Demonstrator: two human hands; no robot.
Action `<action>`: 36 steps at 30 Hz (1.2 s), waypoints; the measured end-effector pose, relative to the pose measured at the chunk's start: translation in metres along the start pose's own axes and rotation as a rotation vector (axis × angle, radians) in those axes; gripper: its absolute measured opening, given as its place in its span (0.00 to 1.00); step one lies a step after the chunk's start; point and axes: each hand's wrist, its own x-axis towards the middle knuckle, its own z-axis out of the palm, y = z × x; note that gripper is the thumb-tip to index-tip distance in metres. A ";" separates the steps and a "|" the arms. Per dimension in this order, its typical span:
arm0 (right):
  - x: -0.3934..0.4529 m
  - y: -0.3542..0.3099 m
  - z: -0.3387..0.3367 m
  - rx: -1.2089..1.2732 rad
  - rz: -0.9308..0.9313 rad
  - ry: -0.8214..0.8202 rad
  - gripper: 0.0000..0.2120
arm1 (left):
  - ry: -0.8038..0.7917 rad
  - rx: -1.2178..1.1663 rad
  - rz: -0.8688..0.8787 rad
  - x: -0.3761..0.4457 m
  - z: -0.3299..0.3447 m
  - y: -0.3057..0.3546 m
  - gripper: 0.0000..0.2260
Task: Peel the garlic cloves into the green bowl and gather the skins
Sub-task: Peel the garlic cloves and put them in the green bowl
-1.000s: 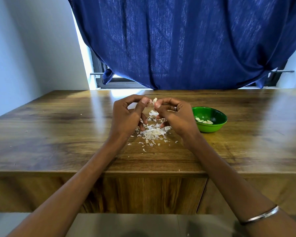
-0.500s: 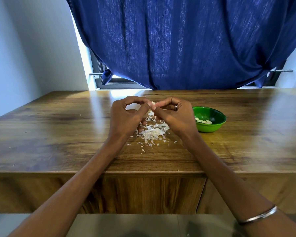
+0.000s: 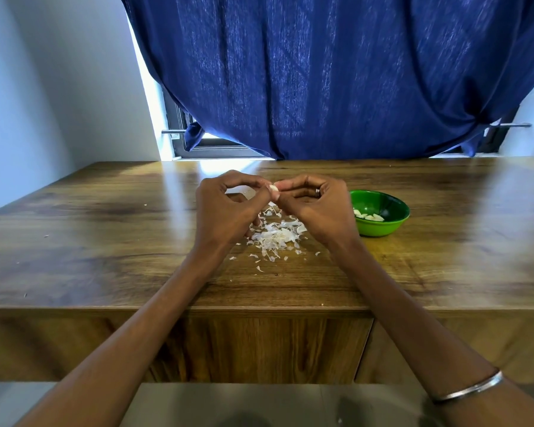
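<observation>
A: Start nearest the camera. What shows?

B: Two bare forearms come up from the bottom of the frame, a metal bangle (image 3: 467,388) on the right wrist at lower right. Past the worktop (image 3: 105,272) edge, at centre frame, lies a loose heap of garlic skins (image 3: 275,235), with flakes strewn toward the camera.

A: And the hands?

B: Above that heap. The left hand (image 3: 225,211) and right hand (image 3: 318,208) meet fingertip to fingertip, each grip closed in a pinch on one small garlic clove (image 3: 273,188) held between them. A second ago a strip of skin stood up from the clove; now only a pale nub shows between the fingertips.

A: So what does that mean?

B: I judge this clove is nearly bare and due for the green bowl (image 3: 383,224), which sits just right of the right hand and already holds several peeled cloves (image 3: 367,215). The skins are not gathered yet; stray bits lie apart from the pile.

A: Beyond that?

B: A blue curtain (image 3: 336,72) fills the upper frame over a window.
</observation>
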 end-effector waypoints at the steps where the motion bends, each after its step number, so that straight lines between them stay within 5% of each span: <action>1: 0.000 0.000 0.000 0.007 0.009 0.003 0.09 | 0.002 0.000 -0.001 0.000 0.000 0.000 0.03; 20: 0.001 0.002 -0.001 0.090 0.021 0.002 0.11 | -0.023 -0.060 -0.148 0.002 0.000 0.004 0.02; 36: 0.000 0.000 -0.003 0.145 0.014 -0.030 0.10 | -0.033 -0.054 -0.090 0.002 -0.004 0.000 0.02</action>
